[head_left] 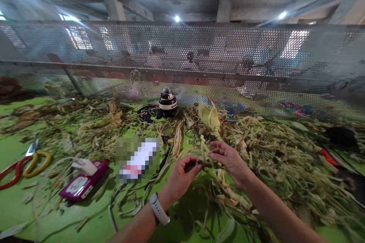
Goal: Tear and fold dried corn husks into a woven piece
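Pale green strips of what looks like corn husk (203, 147) stand up between my two hands, at the middle of the head view. My left hand (182, 176), with a white-banded watch on its wrist, pinches the lower part of the strips between thumb and fingertips. From the other side my right hand (229, 159) closes its thumb and fingers on the same strips; its fingertips are partly hidden. Just beyond rises a larger yellowish husk bundle (209, 117), twisted toward its base. Loose husk ends trail below my hands onto the green table (182, 218).
Husk scraps (285, 163) are heaped on the right, more at left. Scissors (19, 167) with red and yellow handles, a purple power strip (85, 182) with a plugged-in charger, and a blurred-out phone-like object (139, 157) lie left. A black jar (167, 102) stands before the perforated metal screen (182, 53).
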`<state>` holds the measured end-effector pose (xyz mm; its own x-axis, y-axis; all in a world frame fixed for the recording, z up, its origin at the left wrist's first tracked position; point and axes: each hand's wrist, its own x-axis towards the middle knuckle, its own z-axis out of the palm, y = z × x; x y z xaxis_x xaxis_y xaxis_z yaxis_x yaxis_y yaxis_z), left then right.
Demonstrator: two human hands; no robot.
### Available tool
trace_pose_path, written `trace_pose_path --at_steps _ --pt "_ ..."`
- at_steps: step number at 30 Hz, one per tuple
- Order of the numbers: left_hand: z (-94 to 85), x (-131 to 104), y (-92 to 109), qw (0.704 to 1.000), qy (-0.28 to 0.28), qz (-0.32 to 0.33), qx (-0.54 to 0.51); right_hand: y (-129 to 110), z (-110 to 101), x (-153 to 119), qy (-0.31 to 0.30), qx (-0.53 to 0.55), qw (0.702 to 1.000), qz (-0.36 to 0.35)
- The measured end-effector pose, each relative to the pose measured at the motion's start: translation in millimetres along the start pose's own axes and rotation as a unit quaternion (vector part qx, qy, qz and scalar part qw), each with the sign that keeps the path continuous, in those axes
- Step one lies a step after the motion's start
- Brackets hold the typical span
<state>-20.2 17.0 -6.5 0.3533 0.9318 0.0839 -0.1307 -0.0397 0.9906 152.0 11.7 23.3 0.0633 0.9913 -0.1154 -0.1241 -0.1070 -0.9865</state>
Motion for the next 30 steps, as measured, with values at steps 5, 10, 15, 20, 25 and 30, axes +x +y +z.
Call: trace_pose_path --at_steps 5,10,15,20,25,30 --pt "-1.6 4.8 -8.2 0.999 0.033 -0.025 -0.028 -7.9 1.7 -3.2 0.036 0.079 0.996 -0.020" --pt "-2.1 6.3 -9.4 0.998 0.047 -0.032 -0.035 -11.1 1.7 -3.6 0.039 0.089 0.995 0.004" --pt "-2.8 8.9 -13.6 0.994 0.071 -0.043 -0.067 -10.7 0.9 -5.4 0.030 0.071 0.997 -0.009" --pt "-3.7 8.0 -13.3 0.995 0.087 -0.010 -0.049 -8.8 4.7 -10.4 -0.009 -0.086 0.994 -0.073" --pt "-2.7 4.5 -9.8 0.995 0.104 0.011 0.001 -1.0 15.8 -17.6 0.010 -0.275 0.954 -0.117" --pt "0.1 0.5 -12.1 0.989 0.111 0.047 0.084 4.9 22.2 -20.3 0.041 -0.364 0.918 -0.152"
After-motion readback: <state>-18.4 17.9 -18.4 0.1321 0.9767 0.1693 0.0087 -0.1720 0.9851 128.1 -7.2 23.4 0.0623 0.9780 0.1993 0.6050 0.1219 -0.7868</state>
